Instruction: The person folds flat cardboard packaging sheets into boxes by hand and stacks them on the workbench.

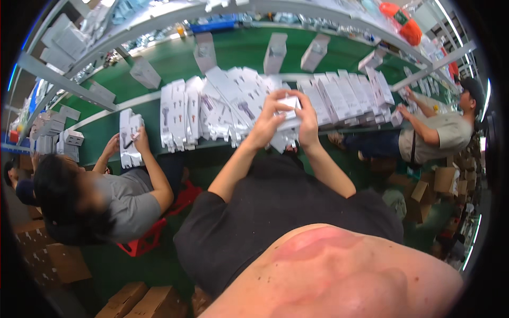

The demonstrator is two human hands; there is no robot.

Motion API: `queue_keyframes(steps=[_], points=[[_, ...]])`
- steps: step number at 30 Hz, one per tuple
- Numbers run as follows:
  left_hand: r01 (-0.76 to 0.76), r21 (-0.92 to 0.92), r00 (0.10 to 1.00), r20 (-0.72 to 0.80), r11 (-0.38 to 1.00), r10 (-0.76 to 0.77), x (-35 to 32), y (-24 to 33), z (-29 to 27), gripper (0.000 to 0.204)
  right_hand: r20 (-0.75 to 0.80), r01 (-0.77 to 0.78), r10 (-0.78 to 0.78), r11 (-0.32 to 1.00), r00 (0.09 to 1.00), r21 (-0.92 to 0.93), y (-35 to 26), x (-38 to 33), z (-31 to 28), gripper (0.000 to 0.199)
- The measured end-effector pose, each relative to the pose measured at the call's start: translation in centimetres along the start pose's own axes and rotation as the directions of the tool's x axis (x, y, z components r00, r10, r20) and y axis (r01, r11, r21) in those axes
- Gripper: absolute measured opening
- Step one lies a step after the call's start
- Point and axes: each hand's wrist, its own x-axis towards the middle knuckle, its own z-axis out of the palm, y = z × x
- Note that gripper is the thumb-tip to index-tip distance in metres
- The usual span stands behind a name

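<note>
While both hands close on the small white box [289, 108], left hand [268, 119] and right hand [307, 119] steady it above the green surface [175, 63], just before the flat cartons [212, 106].

glossy white card box [289, 106], matt green belt [238, 50], metal frame [63, 79]
</note>
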Motion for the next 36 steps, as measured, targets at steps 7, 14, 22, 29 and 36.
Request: queue_keyframes(steps=[7, 14, 22, 29, 36], points=[[0.011, 0.115, 1.0, 0.017, 0.993, -0.013, -0.7, -0.3, -0.3, 0.021, 0.058, 0.068, -0.055, 0.964, 0.997, -0.258, -0.5, -0.2, -0.2, 0.051], [0.022, 0.451, 0.999, 0.034, 0.892, -0.042, -2.6, -1.3, -0.9, 0.055, 0.098, -0.025, 0.04, 0.989, 0.994, -0.146, -1.8, -2.1, -2.1, 0.048], [-0.1, 0.977, 0.993, 0.085, 0.191, 0.084, -2.6, -12.9, -6.9, 0.087, 0.185, 0.527, -0.605, 0.454, 0.774, -0.718, 10.5, -0.7, -12.5, 0.046], [-0.016, 0.997, 0.983, 0.001, -0.081, -0.183, -3.4, -12.3, -5.8, 0.08, 0.079, 0.262, -0.54, 0.272, 0.838, -0.926, 10.0, -2.0, -12.2, 0.036], [-0.104, 0.993, 0.977, 0.092, -0.053, -0.191, -5.6, -9.9, -4.9, 0.067, 0.115, 0.302, -0.294, 0.738, 0.949, -0.604, 10.3, -6.5, -5.8, 0.013]])
